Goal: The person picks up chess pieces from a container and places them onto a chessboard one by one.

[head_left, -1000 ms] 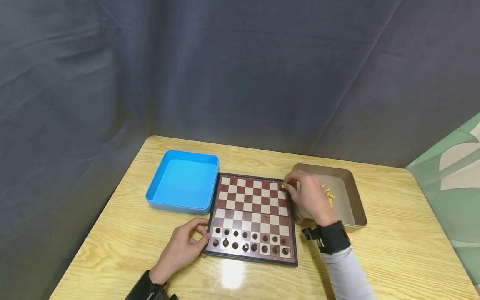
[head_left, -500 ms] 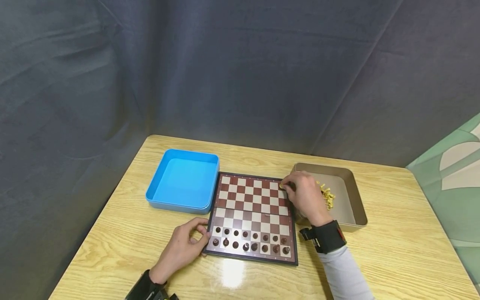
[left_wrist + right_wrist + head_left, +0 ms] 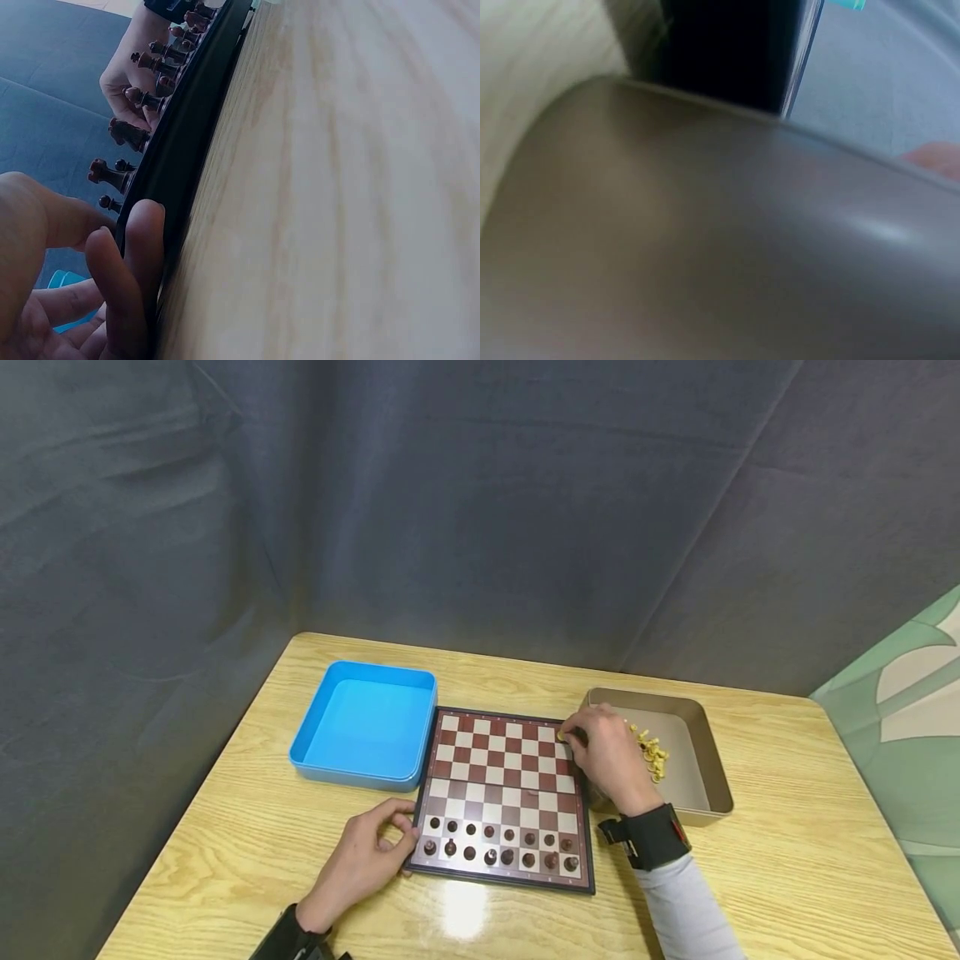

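A chessboard (image 3: 472,792) lies on the wooden table, its two near rows filled with dark brown chess pieces (image 3: 507,857). My left hand (image 3: 363,856) holds the board at its near left corner, fingers against the frame; in the left wrist view the fingers (image 3: 145,240) lie along the black side. Over the far right corner square, my right hand (image 3: 606,750) pinches a pale yellow chess piece (image 3: 560,737) between thumb and fingertips. Most of that piece is hidden by the fingers, so its kind does not show. The right wrist view is mostly filled by a brown box (image 3: 705,225).
The brown box, close along the board's right side under my right forearm, holds several yellow chess pieces (image 3: 655,758). A blue tray (image 3: 363,727) stands at the board's far left. A dark curtain (image 3: 465,510) hangs behind the table (image 3: 810,827).
My right hand has moved slightly left with the yellow piece, from the board's edge onto the corner square. The left hand stays at its corner.
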The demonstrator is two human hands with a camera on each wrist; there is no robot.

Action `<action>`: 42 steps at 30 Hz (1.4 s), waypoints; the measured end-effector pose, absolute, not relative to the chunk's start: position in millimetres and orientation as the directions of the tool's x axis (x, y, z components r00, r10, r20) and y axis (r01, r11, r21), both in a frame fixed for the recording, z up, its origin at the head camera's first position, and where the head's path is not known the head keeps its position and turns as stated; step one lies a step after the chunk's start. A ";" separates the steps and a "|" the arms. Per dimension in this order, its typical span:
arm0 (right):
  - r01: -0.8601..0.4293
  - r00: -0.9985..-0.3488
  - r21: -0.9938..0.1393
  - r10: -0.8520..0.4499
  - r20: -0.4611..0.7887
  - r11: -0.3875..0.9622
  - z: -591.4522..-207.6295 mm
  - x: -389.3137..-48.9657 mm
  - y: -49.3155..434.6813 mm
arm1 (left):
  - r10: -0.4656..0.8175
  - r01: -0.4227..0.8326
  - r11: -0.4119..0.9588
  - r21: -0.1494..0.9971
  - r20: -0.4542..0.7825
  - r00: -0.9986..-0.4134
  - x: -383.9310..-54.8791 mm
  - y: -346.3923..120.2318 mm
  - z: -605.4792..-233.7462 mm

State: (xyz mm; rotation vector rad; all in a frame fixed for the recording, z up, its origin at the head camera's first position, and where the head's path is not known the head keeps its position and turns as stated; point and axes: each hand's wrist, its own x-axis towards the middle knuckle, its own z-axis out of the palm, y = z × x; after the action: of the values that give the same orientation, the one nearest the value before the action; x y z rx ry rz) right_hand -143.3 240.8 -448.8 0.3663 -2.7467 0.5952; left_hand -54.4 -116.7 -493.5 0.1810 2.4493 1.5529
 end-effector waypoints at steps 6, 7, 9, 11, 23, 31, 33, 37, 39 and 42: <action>-0.303 -0.925 -0.350 -0.186 0.330 0.886 -447.4 -142.3 240.3 | 0.227 -0.020 0.437 0.899 -0.131 -0.965 -55.0 -116.8 -494.0; -0.304 -0.926 -0.350 -0.189 0.327 0.886 -447.3 -142.1 240.5 | 0.227 -0.021 0.438 0.899 -0.133 -0.965 -55.0 -116.9 -494.1; -0.309 -0.926 -0.352 -0.195 0.322 0.884 -447.4 -141.9 241.0 | 0.225 -0.022 0.440 0.898 -0.134 -0.965 -54.8 -117.1 -494.3; -0.313 -0.927 -0.358 -0.201 0.317 0.880 -447.0 -141.6 241.7 | 0.225 -0.025 0.442 0.897 -0.138 -0.965 -54.7 -116.9 -494.3; -0.364 -0.887 -0.441 -0.161 0.433 0.821 -424.0 -136.8 272.5 | 0.235 -0.046 0.414 0.909 -0.155 -0.960 -54.4 -117.0 -495.1; -0.318 -0.911 -0.447 -0.139 0.388 0.836 -415.0 -132.9 295.6 | 0.220 -0.045 0.433 0.900 -0.154 -0.963 -54.1 -116.9 -494.5; -0.300 -0.923 -0.453 -0.137 0.359 0.840 -414.6 -132.4 299.1 | 0.218 -0.046 0.434 0.900 -0.154 -0.964 -53.9 -116.8 -494.5; -0.240 -0.959 -0.469 -0.133 0.249 0.850 -415.2 -130.7 305.2 | 0.222 -0.041 0.435 0.900 -0.151 -0.963 -53.9 -116.8 -494.8; -0.213 -0.973 -0.459 -0.143 0.184 0.863 -416.2 -130.5 307.8 | 0.224 -0.035 0.433 0.901 -0.145 -0.964 -53.9 -117.0 -494.5; -0.196 -0.980 -0.430 -0.165 0.109 0.881 -417.6 -130.7 310.5 | 0.225 -0.026 0.437 0.899 -0.138 -0.965 -54.0 -116.9 -493.7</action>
State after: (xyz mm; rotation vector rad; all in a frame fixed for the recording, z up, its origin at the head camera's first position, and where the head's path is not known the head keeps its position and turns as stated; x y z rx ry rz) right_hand -130.7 310.5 -417.6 0.2856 -2.9797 0.6918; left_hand -54.0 -116.9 -493.7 0.1726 2.4540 1.5409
